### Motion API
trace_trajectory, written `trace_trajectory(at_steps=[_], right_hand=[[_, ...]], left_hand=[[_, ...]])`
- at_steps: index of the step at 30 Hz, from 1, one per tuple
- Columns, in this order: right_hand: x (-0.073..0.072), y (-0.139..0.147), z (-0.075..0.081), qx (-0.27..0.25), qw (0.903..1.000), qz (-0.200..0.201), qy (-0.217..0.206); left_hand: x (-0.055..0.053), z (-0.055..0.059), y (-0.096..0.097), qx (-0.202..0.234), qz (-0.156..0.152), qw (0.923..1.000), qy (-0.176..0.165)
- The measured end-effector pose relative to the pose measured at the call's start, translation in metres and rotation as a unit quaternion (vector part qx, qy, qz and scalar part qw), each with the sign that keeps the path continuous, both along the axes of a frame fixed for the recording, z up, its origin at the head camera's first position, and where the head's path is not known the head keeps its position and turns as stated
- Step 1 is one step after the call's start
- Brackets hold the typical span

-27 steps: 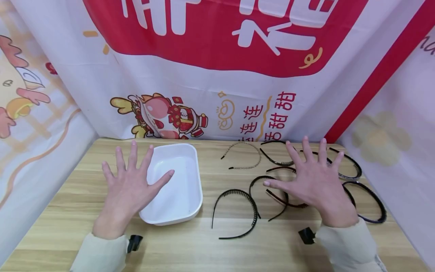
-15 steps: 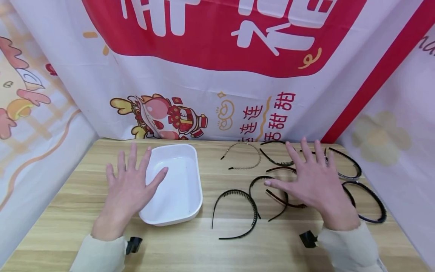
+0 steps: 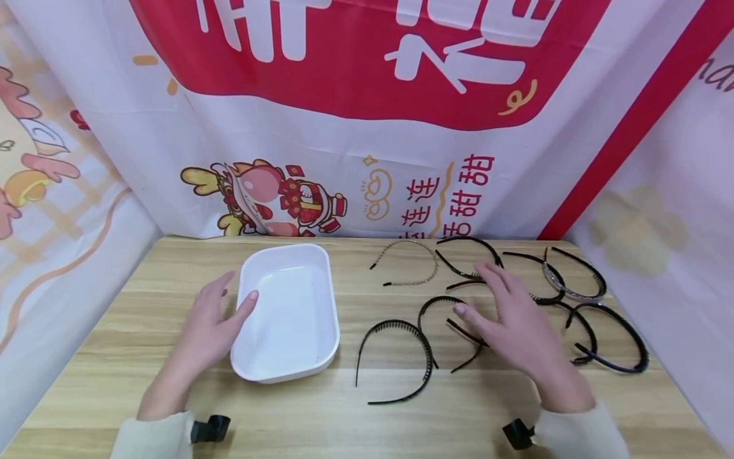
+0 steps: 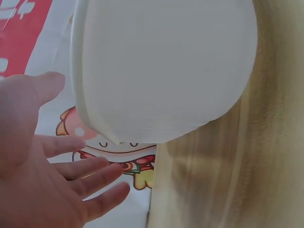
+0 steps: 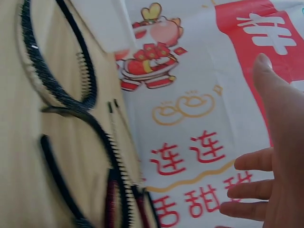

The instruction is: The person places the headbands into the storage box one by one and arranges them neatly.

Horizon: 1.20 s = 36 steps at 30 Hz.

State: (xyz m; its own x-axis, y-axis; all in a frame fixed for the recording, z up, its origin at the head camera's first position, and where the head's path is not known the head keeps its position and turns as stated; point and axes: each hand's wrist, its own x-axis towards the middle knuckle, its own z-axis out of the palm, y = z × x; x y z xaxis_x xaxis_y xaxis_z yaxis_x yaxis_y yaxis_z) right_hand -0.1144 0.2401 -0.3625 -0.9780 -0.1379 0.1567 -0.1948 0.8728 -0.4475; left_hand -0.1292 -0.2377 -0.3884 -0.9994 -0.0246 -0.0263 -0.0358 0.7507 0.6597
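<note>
My left hand point(image 3: 203, 335) hovers at the left side of a white plastic tray point(image 3: 289, 319), its fingers loosely extended and holding nothing. In the left wrist view the fingers stand apart from the tray wall point(image 4: 161, 71). Over the group of headbands, my right hand point(image 3: 522, 325) is held with relaxed fingers and nothing in its grasp. Beneath and around it lie a black toothed headband point(image 3: 441, 299) and a dark reddish one point(image 3: 459, 328), both partly hidden. The right wrist view shows the toothed headband point(image 5: 118, 164) apart from the hand's fingers.
A black toothed headband point(image 3: 429, 360) lies between the tray and the right hand. A thin gold headband point(image 3: 434, 261) is behind it. Several dark headbands overlap at the right, including a thick one point(image 3: 642, 347). A printed cloth point(image 3: 355, 153) hangs along the table's back edge.
Both hands have lowered and drawn toward me from a spread-finger pose, and their fingers have come closer together. The tray and headbands stay where they were; the head view shifted slightly.
</note>
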Motion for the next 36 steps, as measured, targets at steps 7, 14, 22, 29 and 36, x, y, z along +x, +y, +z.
trace_trajectory(at_steps=[7,14,22,29,36], right_hand=[[0.001,-0.012,-0.025,-0.083,0.996,0.034,-0.005],[0.003,-0.021,-0.036,-0.159,0.9861,0.046,-0.008],[0.01,-0.034,-0.046,-0.259,0.9629,-0.01,-0.074],[0.016,-0.044,-0.053,-0.305,0.9419,-0.068,-0.123],[0.022,-0.048,-0.063,-0.315,0.9305,-0.073,-0.172]], left_hand=[[0.002,-0.002,-0.008,0.083,0.01,0.9961,-0.028],[0.002,-0.005,-0.011,0.098,0.024,0.9933,-0.056],[0.001,-0.008,-0.018,0.116,0.03,0.991,-0.058],[0.003,-0.012,-0.021,0.166,0.033,0.9835,-0.065],[0.001,-0.012,-0.019,0.177,0.037,0.9804,-0.078]])
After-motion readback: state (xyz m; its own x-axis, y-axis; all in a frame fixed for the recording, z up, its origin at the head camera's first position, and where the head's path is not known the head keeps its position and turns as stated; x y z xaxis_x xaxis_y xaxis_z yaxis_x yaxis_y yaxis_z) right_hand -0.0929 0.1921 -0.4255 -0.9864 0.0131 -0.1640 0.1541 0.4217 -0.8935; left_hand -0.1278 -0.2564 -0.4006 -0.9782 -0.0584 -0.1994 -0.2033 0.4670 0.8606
